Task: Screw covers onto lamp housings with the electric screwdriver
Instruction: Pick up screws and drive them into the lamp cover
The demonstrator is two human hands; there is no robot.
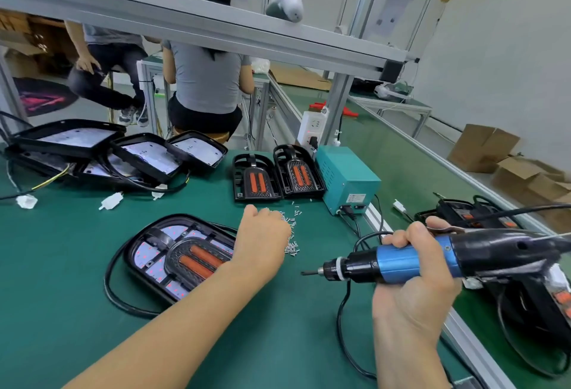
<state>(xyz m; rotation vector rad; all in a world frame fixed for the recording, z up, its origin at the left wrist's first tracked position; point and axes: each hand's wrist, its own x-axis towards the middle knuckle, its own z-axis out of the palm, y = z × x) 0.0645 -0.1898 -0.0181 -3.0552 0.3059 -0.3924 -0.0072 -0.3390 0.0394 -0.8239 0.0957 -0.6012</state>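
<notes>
Right hand (414, 268) grip around electric screwdriver (411, 260); left hand (262, 238), grip unclear, over screws (292, 234) beside lamp housing (173, 252).

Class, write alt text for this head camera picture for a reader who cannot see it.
A person's right hand grips an electric screwdriver while the left hand reaches into a pile of screws on a green table, beside a lamp housing.
</notes>
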